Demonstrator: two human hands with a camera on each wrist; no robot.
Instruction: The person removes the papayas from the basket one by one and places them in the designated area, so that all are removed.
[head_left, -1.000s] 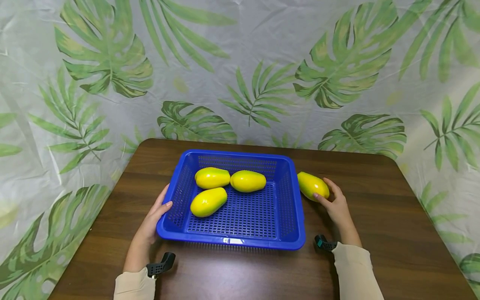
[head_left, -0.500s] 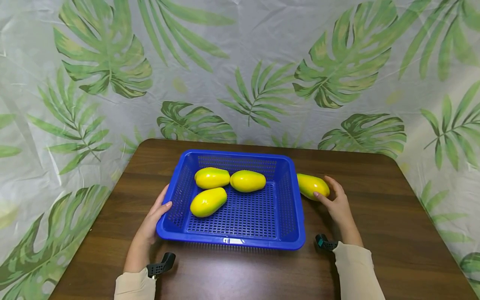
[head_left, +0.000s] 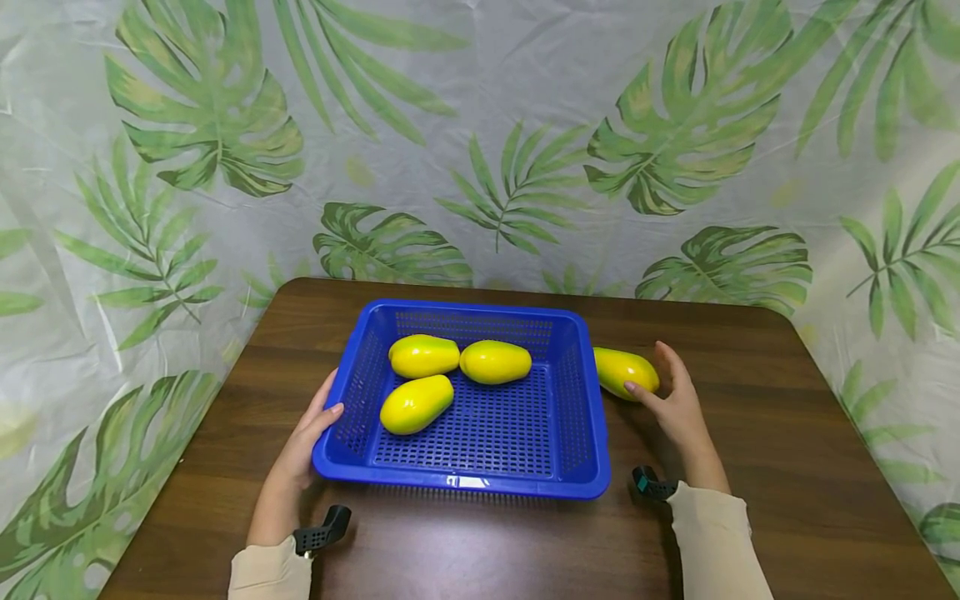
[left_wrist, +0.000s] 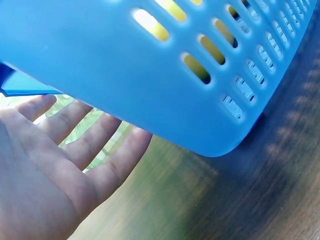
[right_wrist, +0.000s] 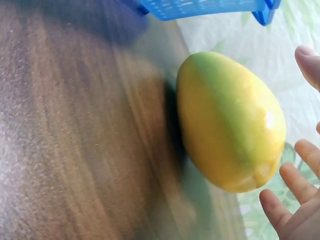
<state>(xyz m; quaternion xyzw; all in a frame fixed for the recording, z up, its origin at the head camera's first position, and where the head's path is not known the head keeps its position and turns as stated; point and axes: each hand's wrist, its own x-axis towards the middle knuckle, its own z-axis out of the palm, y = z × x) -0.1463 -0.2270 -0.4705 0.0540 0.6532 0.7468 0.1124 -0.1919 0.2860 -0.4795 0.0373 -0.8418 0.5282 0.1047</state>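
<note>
A blue plastic basket with slotted walls stands on the table, and three yellow-green papayas lie in it: one at the back left, one beside it and one in front. My left hand holds the basket's left rim, thumb over the top edge and fingers outside below it. A fourth papaya rests on the table against or close to the basket's right side; its left end is hidden. Beside that papaya my right hand is spread, its fingertips apart from the fruit in the right wrist view.
The brown wooden table extends around the basket, with a rounded back edge. Behind it hangs a pale cloth printed with green leaves. Each wrist wears a black camera mount.
The fingers of my right hand have loosened and drawn back slightly to the right from the papaya, which has turned a little and settled on the table. The left hand and basket stay put.
</note>
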